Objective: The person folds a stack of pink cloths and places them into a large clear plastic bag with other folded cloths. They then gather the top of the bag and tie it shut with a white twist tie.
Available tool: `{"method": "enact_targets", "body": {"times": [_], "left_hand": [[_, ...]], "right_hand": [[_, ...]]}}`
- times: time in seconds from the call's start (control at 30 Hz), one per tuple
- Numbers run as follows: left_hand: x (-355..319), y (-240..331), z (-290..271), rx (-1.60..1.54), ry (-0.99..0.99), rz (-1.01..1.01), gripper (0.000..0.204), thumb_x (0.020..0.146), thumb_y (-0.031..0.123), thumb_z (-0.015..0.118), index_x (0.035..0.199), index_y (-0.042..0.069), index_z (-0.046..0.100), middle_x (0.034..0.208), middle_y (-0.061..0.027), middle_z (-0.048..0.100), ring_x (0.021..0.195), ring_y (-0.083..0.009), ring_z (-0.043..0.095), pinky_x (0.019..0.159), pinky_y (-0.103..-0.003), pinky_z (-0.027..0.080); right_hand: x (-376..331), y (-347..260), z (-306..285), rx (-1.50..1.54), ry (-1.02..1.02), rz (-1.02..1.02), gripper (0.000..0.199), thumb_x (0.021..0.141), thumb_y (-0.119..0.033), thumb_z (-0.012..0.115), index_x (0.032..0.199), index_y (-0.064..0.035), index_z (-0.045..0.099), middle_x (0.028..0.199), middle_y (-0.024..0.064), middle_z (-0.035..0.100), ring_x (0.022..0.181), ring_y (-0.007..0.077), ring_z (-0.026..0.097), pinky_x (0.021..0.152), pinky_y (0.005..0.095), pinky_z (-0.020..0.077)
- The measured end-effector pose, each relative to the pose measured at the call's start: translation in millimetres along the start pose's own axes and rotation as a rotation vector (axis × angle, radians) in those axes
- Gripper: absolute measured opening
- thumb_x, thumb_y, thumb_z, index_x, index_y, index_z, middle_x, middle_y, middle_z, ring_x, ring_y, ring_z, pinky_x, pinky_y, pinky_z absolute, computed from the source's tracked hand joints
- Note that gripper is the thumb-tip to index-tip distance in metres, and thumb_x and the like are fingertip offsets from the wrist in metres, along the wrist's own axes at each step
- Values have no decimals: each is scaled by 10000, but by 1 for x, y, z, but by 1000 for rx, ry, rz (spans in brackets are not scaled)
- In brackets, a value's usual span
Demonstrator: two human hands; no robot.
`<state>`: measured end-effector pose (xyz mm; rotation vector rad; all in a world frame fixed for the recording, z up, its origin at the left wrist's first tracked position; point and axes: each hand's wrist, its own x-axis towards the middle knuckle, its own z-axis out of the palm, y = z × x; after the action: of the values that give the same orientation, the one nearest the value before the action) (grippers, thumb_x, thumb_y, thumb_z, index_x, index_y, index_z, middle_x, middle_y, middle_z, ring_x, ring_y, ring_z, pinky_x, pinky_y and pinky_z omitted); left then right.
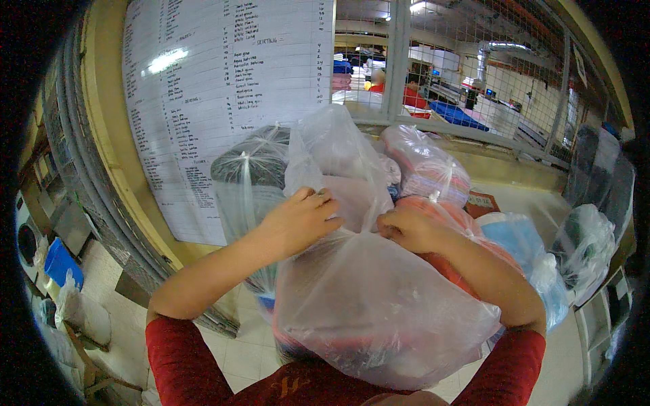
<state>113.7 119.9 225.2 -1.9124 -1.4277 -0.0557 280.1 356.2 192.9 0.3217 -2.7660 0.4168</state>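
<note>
A large translucent plastic bag (pixel 379 298) bulges in front of my body, with folded pinkish and darker cloth dimly showing through. Its film gathers into creases between my hands, and a loose flap of film stands up beyond them. My left hand (pixel 301 220) has its fingers curled at the left side of the gathered film, the fingertips pinching it. On the right side, my right hand (pixel 409 230) is closed on the film, thumb and fingers pressed together. Some fingertips are partly hidden by the plastic.
Knotted clear bags stand around: one with dark green cloth (pixel 250 176), one with striped cloth (pixel 430 166), one orange (pixel 443 227), one blue (pixel 518 243). A handwritten list (pixel 203 101) hangs behind. Wire mesh (pixel 481 74) covers the window. A blue bin (pixel 64 260) stands far left.
</note>
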Motion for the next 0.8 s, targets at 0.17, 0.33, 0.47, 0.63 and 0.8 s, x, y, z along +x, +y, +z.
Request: {"method": "enact_targets", "body": {"times": [0.17, 0.33, 0.47, 0.63, 0.8], "left_hand": [[12, 7, 1, -434, -39, -278, 104, 888, 153, 547, 961, 102, 599, 998, -56, 544, 962, -229, 549, 831, -317, 436], [14, 1, 31, -1345, -38, -608, 174, 966, 226, 516, 895, 71, 549, 861, -85, 571, 867, -178, 594, 818, -299, 454], [8, -7, 56, -1606, -9, -486, 253, 985, 308, 475, 888, 89, 557, 841, -67, 585, 863, -171, 543, 872, -307, 404], [-1, -21, 49, -952, -101, -179, 274, 992, 293, 437, 841, 91, 543, 834, -54, 608, 793, -223, 548, 850, -363, 376], [-32, -17, 55, -1070, -70, -251, 295, 987, 265, 430, 798, 64, 535, 747, -70, 592, 734, -242, 540, 778, -370, 391]], "right_hand": [[29, -62, -30, -126, -137, 177, 147, 799, -91, 571, 904, 10, 587, 840, 234, 614, 813, 420, 601, 696, 458, 475], [34, -37, -25, -97, -182, 119, 205, 871, -177, 530, 924, 11, 592, 870, 225, 616, 830, 413, 597, 726, 447, 475], [30, -30, -20, 105, -90, 185, 240, 916, -242, 534, 905, -15, 610, 873, 198, 623, 827, 362, 609, 743, 431, 473], [24, -15, -20, 127, -210, 134, 243, 917, -255, 566, 940, -20, 623, 908, 176, 649, 858, 307, 630, 767, 399, 482], [-2, 2, 0, 289, -338, 224, 224, 946, -209, 537, 1058, -44, 639, 994, 148, 674, 917, 281, 644, 814, 346, 497]]}}
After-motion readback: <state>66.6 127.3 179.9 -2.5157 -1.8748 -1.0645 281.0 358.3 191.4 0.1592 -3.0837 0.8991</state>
